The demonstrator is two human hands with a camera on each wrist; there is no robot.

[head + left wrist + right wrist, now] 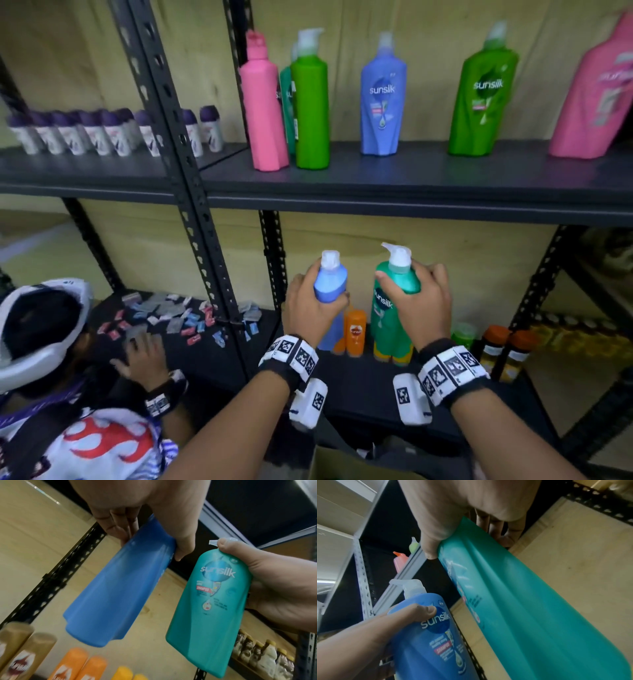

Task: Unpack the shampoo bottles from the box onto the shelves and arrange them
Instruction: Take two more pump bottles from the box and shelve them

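A: Left grip clasps the blue shampoo bottle at its shoulder, thumb on the label side, fingers round the back. Right grip clasps the teal shampoo bottle the same way, just under the white pump.

B: Where do the bottles sit relative to the two grips?

A: Both hang below the hands, upright in the head view, side by side with a gap between them. From the left wrist view the blue bottle's base is clear of the lower shelf, above the small orange bottles. Whether the teal base touches the shelf, cannot tell.

B: What lies beyond the grips?

A: Above them, the upper shelf carries pink, green and blue bottles standing in a row. Right of the right grip, amber jars with orange lids. Left of the left grip, a second person crouches with a hand near scattered sachets. Beneath both wrists, the edge of a cardboard box.
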